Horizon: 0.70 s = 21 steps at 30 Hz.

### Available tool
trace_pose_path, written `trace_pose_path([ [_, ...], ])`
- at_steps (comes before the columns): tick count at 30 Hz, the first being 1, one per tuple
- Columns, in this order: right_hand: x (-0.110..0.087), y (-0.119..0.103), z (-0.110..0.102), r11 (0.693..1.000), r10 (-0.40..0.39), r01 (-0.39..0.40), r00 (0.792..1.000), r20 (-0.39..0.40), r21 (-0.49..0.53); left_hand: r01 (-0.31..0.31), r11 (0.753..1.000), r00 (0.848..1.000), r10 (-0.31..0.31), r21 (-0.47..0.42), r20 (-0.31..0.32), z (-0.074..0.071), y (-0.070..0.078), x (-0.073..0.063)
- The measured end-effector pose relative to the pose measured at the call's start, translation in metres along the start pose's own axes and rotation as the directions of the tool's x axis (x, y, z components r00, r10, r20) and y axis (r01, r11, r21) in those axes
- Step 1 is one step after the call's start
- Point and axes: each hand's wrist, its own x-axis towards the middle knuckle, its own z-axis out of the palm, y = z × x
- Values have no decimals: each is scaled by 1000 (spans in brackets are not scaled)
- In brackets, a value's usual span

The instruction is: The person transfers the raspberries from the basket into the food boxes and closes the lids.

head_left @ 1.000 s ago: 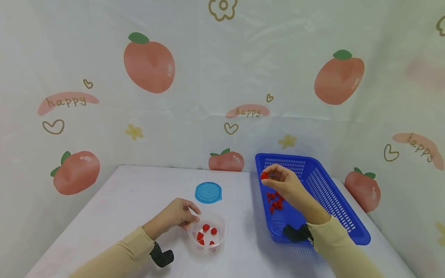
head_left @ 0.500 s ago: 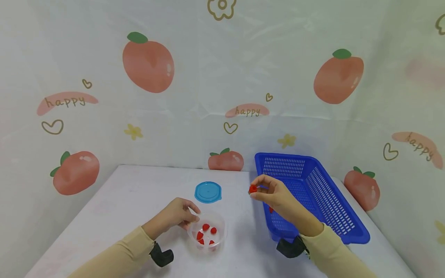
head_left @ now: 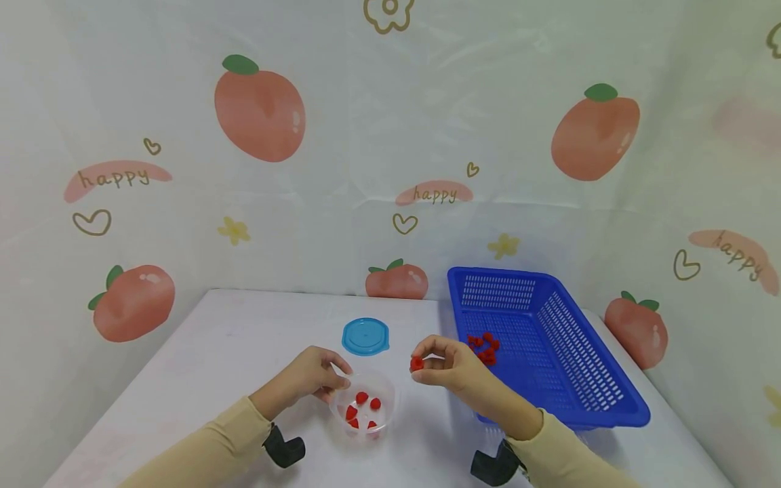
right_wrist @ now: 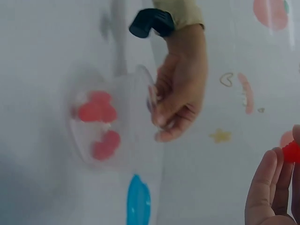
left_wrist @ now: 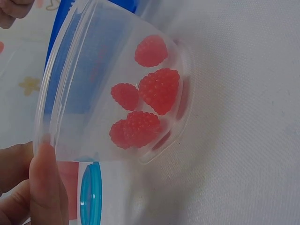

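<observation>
My left hand (head_left: 310,374) pinches the rim of a clear round plastic tub (left_wrist: 84,117) on the table, its thumb (left_wrist: 44,173) showing in the left wrist view. Inside the tub lie several raspberries (left_wrist: 159,90). Between the thumb and fingers of my right hand (head_left: 454,369) is another red raspberry (head_left: 417,364), held above the table just right of the tub. More of these raspberries (head_left: 487,355) sit in a heap at the left side of a blue slotted basket (head_left: 549,369), partly hidden behind that hand.
A round blue lid (head_left: 365,337) lies flat on the white table (head_left: 262,325) behind the tub. The basket takes up the right side of the table. At the back hangs a white cloth (head_left: 342,135) printed with fruit.
My right hand has carried the raspberry out from above the basket, leftward and down toward the tub. The left hand and the tub have stayed in place.
</observation>
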Motion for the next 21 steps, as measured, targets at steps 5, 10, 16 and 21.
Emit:
trace_pose_path([
  [5, 2, 14, 15, 999, 21, -22, 1000, 22, 41, 5, 1000, 1000, -5, -2, -3, 1, -1, 1],
  [10, 3, 27, 28, 997, 60, -59, 998, -2, 52, 8, 1000, 1000, -8, 3, -10, 2, -1, 1],
  [16, 6, 43, 38, 993, 98, -96, 995, -34, 74, 9, 1000, 1000, -9, 2, -7, 1, 0, 0],
  [21, 11, 51, 42, 994, 96, -93, 994, -49, 65, 3, 1000, 1000, -3, 0, 5, 0, -1, 1],
])
